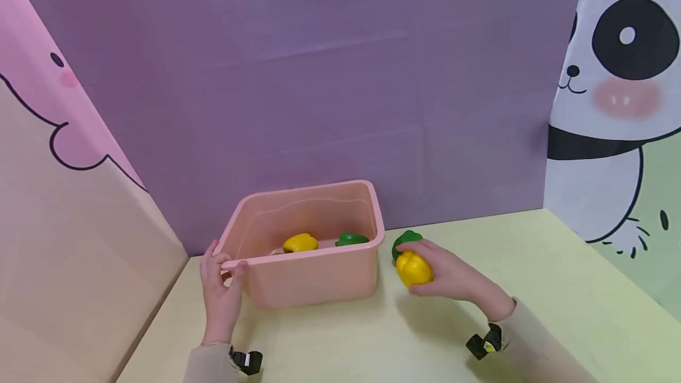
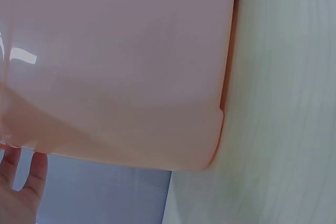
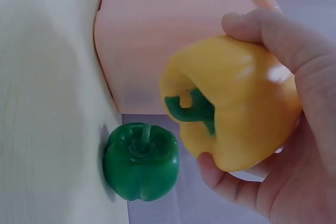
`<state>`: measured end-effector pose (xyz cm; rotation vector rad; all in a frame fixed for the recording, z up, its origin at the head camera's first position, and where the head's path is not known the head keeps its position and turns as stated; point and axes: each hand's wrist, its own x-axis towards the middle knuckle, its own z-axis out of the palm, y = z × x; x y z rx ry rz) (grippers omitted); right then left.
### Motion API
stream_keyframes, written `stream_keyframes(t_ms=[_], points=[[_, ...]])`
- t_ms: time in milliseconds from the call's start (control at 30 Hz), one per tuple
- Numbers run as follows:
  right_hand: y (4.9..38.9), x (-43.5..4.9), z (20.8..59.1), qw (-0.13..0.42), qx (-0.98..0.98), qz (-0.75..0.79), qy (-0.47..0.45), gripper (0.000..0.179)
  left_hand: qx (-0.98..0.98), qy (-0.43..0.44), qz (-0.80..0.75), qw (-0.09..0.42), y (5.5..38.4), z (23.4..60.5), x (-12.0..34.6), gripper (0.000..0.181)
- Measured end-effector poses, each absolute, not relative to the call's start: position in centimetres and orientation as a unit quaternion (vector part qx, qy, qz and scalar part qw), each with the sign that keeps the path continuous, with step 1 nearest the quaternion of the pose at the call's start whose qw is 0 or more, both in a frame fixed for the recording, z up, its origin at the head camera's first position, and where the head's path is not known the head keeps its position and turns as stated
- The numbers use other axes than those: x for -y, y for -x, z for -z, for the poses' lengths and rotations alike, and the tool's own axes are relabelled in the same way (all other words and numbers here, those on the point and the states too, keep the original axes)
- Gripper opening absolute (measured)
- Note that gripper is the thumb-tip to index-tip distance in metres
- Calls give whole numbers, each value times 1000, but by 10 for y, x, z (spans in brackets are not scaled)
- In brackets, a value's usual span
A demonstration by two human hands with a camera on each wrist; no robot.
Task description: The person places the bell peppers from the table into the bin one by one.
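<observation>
A pink plastic bin [image 1: 314,279] stands on the table, and my left hand [image 1: 220,294] grips its near left corner by the rim. In the left wrist view, fingers [image 2: 37,174] touch the bin's edge. My right hand [image 1: 452,270] holds a yellow bell pepper [image 1: 414,269] above the table, to the right of the bin. Its green stem [image 3: 194,109] shows in the right wrist view, with thumb and fingers around the pepper. Just behind it, a green bell pepper [image 3: 142,163] sits on the table. Inside the bin lie another yellow pepper [image 1: 300,243] and a green one [image 1: 351,239], partly hidden by the front wall.
A purple backdrop [image 1: 319,87] rises directly behind the bin. Printed panels with a pink figure [image 1: 32,46] and a panda [image 1: 612,105] flank the pale table [image 1: 532,265]. Each wrist wears a small black camera [image 1: 250,362].
</observation>
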<state>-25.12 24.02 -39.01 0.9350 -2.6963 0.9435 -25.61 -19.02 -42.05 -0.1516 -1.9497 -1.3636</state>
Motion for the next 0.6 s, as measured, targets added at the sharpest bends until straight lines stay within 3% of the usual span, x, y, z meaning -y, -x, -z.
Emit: stream_keyframes(t_ms=[367, 600], points=[[245, -253, 378, 120, 895, -319, -289, 64, 767, 66, 524, 363, 258, 420, 185, 24], [242, -256, 370, 118, 896, -324, -278, 69, 771, 63, 522, 360, 258, 415, 183, 24]])
